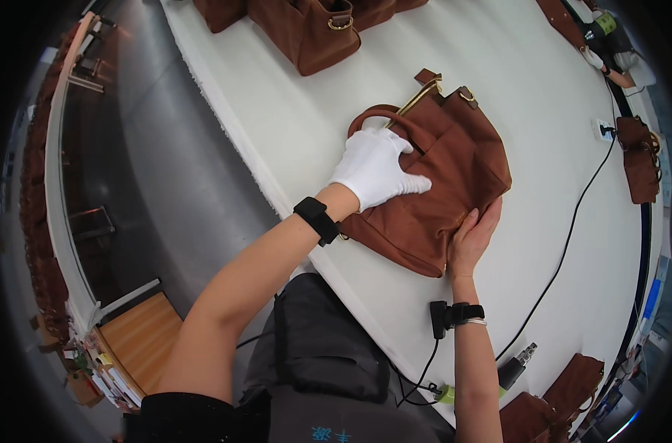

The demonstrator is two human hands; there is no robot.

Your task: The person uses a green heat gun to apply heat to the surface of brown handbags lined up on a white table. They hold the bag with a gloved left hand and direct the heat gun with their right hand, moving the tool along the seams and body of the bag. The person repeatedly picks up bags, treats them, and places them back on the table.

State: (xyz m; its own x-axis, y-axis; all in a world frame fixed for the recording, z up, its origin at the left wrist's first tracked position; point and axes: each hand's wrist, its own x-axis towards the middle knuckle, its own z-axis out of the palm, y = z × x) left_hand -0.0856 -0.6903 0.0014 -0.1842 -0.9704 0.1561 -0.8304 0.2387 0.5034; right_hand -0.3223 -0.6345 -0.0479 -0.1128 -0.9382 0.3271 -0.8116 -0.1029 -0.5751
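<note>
A brown leather handbag [454, 177] lies tilted on the white table, its gold zip and looped handle toward the far side. My left hand [373, 166], in a white glove, rests on its front near the handle. Thumb and forefinger are spread apart there; the other fingertips are partly hidden. At the bag's near right corner, my bare right hand [474, 240] grips the base, with the thumb on the leather and the fingers along the bottom edge.
More brown bags [306, 37] stand at the table's far left. A black-and-green hot-air tool [517, 365] lies near my right forearm, with brown leather pieces [576, 387] beyond it. A black cable [572, 236] runs to a white socket [604, 131]. Another person's gloved hand [593, 57] shows far right.
</note>
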